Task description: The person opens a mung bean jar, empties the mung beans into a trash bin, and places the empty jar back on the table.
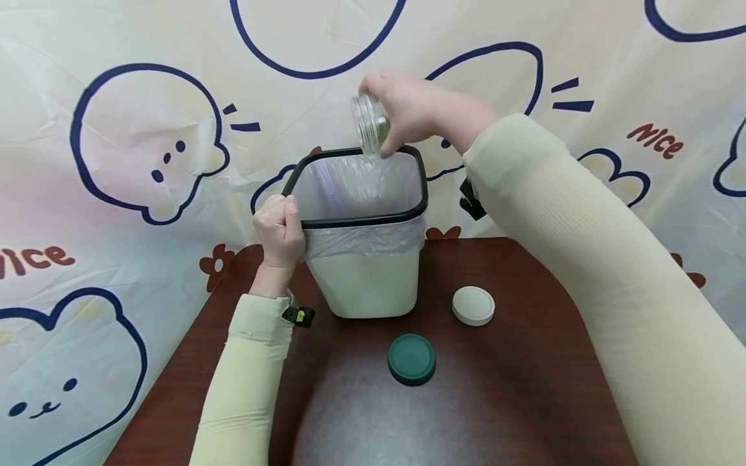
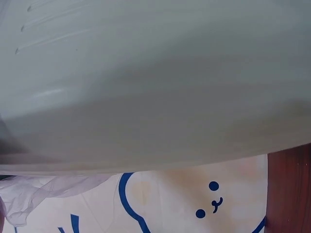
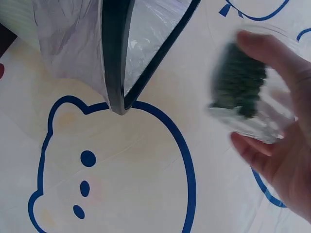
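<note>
Above the bin, my right hand (image 1: 410, 107) grips a clear jar (image 1: 366, 123), its threaded mouth turned to the left. Dark green contents (image 3: 240, 80) show through the jar in the right wrist view, blurred; their kind is unclear. The white trash bin (image 1: 367, 285) stands upright with a black rim (image 1: 361, 222) and a translucent bag (image 1: 367, 238) folded over its edge. My left hand (image 1: 280, 230) holds the rim at the bin's left side, fingers curled. The bin's pale wall (image 2: 160, 97) fills most of the left wrist view, where the left hand is mostly hidden.
On the dark wooden table (image 1: 361, 421) lie a green lid (image 1: 411, 358), in front of the bin, and a white lid (image 1: 473, 305), to its right. A printed cartoon sheet (image 1: 175, 272) hangs behind and beside the table.
</note>
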{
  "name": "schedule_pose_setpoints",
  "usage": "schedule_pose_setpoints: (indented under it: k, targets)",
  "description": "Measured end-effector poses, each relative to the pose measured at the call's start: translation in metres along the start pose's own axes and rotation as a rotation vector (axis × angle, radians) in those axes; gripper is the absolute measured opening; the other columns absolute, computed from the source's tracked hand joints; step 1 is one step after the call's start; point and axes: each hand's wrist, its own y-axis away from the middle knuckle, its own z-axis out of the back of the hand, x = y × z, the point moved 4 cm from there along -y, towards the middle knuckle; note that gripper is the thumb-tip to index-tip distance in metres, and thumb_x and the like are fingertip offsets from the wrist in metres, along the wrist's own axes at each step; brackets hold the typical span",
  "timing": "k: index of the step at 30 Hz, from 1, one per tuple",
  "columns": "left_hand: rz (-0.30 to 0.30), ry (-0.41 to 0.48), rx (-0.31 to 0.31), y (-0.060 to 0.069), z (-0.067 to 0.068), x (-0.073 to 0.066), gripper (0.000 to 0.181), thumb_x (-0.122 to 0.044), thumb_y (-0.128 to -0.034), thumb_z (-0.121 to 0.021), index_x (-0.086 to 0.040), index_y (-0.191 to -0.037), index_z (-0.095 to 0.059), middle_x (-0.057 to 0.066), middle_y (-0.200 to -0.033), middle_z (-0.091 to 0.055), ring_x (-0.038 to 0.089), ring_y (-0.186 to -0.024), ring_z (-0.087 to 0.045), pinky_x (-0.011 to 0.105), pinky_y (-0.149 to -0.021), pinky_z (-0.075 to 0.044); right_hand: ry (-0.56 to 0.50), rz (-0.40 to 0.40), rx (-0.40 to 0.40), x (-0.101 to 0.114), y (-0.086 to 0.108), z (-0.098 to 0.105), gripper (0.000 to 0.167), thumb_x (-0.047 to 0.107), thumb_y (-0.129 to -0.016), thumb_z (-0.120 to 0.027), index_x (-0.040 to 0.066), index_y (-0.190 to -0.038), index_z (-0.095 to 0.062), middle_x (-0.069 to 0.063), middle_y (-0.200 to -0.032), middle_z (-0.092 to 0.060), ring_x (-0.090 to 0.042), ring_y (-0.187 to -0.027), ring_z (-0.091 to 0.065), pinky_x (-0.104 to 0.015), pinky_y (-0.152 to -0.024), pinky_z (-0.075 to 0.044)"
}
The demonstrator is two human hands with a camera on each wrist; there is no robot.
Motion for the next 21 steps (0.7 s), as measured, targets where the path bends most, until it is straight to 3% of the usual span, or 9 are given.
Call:
schedule_pose_setpoints:
  k: [5, 14, 21]
  targets:
    - [-0.002, -0.006, 0.012, 0.001, -0.001, 0.0, 0.046, -0.01, -0.0896, -0.042, -0.003, -0.046, -0.03, 0.007, -0.046, -0.027, 0.022, -0.042, -0.026, 0.027, -0.047, -0.015, 0.003, -0.007, 0.073, -0.003, 0.002, -0.007, 0.087, 0.019, -0.074, -0.083, 0.005, -0.142, -0.03, -0.017, -0.133, -0.041, -0.032, -0.116, -0.042, -0.046, -0.095, -0.042]
    - [0.004, -0.007, 0.006, -0.001, -0.002, 0.001, 0.045, -0.011, -0.0895, -0.042, -0.003, -0.046, -0.03, 0.009, -0.046, -0.028, 0.023, -0.042, -0.027, 0.028, -0.048, -0.015, 0.03, 0.011, -0.024, -0.003, 0.002, -0.003, 0.09, 0.022, -0.077, -0.081, 0.007, -0.146, -0.027, -0.016, -0.136, -0.041, -0.032, -0.117, -0.046, -0.047, -0.097, -0.041]
    - [0.002, -0.005, 0.003, 0.001, -0.003, 0.0, 0.046, -0.01, -0.0894, -0.042, -0.003, -0.046, -0.03, 0.008, -0.046, -0.027, 0.022, -0.042, -0.026, 0.028, -0.047, -0.015, 0.03, 0.012, 0.09, -0.005, 0.002, -0.014, 0.087, 0.018, -0.074, -0.083, 0.004, -0.142, -0.031, -0.017, -0.131, -0.043, -0.031, -0.112, -0.045, -0.044, -0.093, -0.043]
